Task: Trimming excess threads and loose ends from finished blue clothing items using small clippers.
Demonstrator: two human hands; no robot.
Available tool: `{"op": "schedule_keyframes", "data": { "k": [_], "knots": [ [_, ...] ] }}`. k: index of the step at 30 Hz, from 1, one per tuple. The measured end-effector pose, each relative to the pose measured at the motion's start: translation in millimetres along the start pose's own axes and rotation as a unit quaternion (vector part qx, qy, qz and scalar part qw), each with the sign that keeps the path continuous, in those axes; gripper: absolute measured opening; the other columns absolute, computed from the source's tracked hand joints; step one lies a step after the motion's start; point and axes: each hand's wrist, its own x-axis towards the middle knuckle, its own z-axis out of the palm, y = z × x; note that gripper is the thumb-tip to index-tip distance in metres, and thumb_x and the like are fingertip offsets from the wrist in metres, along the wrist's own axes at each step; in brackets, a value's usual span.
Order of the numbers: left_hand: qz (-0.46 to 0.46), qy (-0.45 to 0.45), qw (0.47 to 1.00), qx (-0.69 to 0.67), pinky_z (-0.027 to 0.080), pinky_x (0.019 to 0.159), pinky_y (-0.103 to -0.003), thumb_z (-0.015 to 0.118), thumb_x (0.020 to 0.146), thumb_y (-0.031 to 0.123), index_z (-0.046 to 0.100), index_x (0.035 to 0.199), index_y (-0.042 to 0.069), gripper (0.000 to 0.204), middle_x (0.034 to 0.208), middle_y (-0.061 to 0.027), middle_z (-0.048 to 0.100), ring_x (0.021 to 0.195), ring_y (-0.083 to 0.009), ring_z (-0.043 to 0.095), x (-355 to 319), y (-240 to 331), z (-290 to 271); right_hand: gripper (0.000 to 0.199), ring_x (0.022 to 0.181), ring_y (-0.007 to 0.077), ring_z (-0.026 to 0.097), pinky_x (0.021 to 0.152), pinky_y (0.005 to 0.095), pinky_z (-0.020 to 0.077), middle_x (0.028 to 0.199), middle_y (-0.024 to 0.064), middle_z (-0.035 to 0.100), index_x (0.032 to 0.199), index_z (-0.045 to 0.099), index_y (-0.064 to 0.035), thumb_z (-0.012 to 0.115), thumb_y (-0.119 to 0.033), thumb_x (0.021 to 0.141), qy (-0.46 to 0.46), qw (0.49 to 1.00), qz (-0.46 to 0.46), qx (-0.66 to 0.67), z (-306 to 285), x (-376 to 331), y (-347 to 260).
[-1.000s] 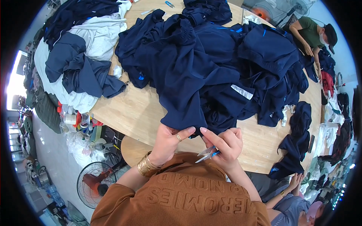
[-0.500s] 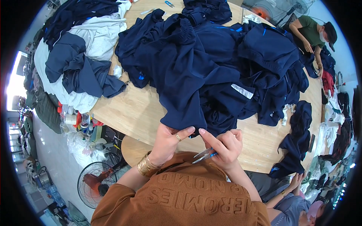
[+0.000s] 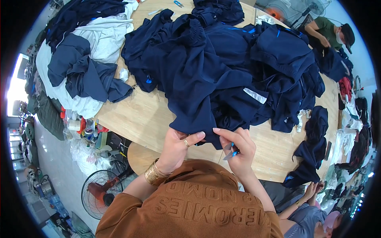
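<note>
A dark navy garment (image 3: 189,93) lies across the wooden table, its lower edge drawn toward me. My left hand (image 3: 179,146) pinches that edge between thumb and fingers. My right hand (image 3: 240,148) touches the same edge with its forefinger a little to the right. Tucked in the right palm is a pair of small thread snips (image 3: 230,152) with blue on the handle, blades pointing left and down. The curled fingers partly hide the snips. A shiny pale strip (image 3: 255,96) shows on the navy cloth beyond my right hand.
More navy garments (image 3: 282,55) are heaped at the right, grey and white cloth (image 3: 105,37) at the left. Another blue snips (image 3: 178,4) lies at the table's far edge. A floor fan (image 3: 102,194) stands at lower left. Co-workers sit at far right (image 3: 329,35) and lower right (image 3: 309,218).
My right hand has turned, swinging the snips' blades from pointing left to closer against the palm. The forefinger has shifted slightly up along the cloth edge. The far co-worker has lifted a dark cloth.
</note>
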Motion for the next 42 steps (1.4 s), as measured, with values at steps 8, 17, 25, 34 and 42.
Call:
{"op": "schedule_keyframes", "data": {
  "k": [8,17,25,34,42],
  "knots": [
    [-0.054,-0.006,0.998,-0.045,0.050,0.080,-0.031,0.060,0.081,0.000,0.053,0.109,0.000,0.029,0.099,-0.0086,0.062,0.090,-0.0145,0.060,2,2,-4,0.031,0.061,0.0091,0.044,0.059,0.0205,0.0329,0.065,0.0013,0.048,0.098,0.066,-0.0075,0.056,0.008,0.073,-0.052,0.960,0.173,0.214,-3,6,-5],
    [-0.052,-0.014,0.997,-0.053,0.050,0.080,-0.030,0.059,0.082,0.001,0.053,0.109,0.000,0.028,0.099,-0.0078,0.062,0.091,-0.0141,0.059,3,1,-5,0.029,0.061,0.0096,0.043,0.058,0.0211,0.0337,0.068,0.0017,0.051,0.098,0.066,-0.0077,0.057,0.007,0.074,-0.049,0.957,0.180,0.220,0,5,-5],
    [0.004,0.000,1.000,-0.010,0.047,0.082,-0.027,0.061,0.079,-0.003,0.054,0.108,-0.001,0.029,0.100,-0.0068,0.061,0.091,-0.0124,0.058,0,1,-1,0.049,0.051,0.0097,0.042,0.058,0.0257,0.0276,0.057,-0.0073,0.047,0.097,0.068,-0.0135,0.056,-0.007,0.050,0.001,0.997,-0.058,-0.045,-1,1,2],
    [0.024,0.010,1.000,-0.002,0.046,0.084,-0.027,0.060,0.079,-0.006,0.053,0.109,-0.002,0.031,0.102,-0.0074,0.060,0.093,-0.0134,0.058,0,-2,0,0.039,0.049,0.0123,0.037,0.055,0.0265,0.0278,0.053,-0.0037,0.039,0.093,0.070,-0.0131,0.070,-0.007,0.054,0.016,0.989,-0.118,-0.090,-1,3,-1],
    [0.012,0.003,1.000,-0.013,0.048,0.083,-0.028,0.061,0.079,-0.004,0.053,0.108,0.000,0.030,0.100,-0.0072,0.061,0.091,-0.0137,0.058,1,-1,-4,0.043,0.047,0.0092,0.037,0.056,0.0270,0.0262,0.053,-0.0048,0.036,0.097,0.069,-0.0144,0.065,-0.011,0.055,0.008,0.978,-0.157,-0.137,-1,-1,3]
  ]
}}
